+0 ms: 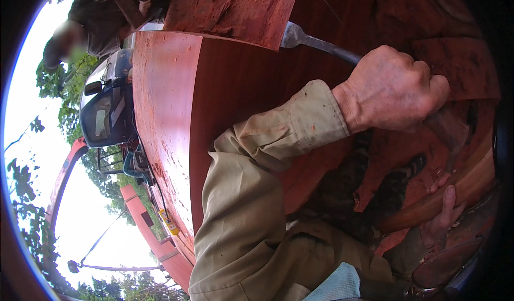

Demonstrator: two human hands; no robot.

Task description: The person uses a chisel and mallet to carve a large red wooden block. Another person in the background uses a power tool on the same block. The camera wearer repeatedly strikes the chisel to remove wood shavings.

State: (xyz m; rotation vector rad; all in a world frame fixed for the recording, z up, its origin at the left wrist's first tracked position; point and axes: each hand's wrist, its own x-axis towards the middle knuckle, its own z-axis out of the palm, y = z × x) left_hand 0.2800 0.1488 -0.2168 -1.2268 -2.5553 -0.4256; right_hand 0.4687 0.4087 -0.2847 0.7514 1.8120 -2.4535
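My left hand (pixel 393 89), in a khaki sleeve, is closed in a fist around a long metal chisel (pixel 326 48). The chisel's flared blade meets the edge of a rough-cut reddish wood block (pixel 230 12). Smooth red-brown timber (pixel 241 81) lies behind and below the blade. Lower right, my right hand (pixel 447 212) has its fingers around a brown wooden handle (pixel 428 210), whose far end I cannot make out. A dark brown blurred piece (pixel 450 130) shows just beneath my left fist; its kind is unclear.
Another person (pixel 99 17) leans over the timber at the upper left. A dark vehicle cab (pixel 107 113), a teal power saw (pixel 136 164), a yellow box on a cord (pixel 168 222) and a cut red beam (pixel 152 231) stand along the left side.
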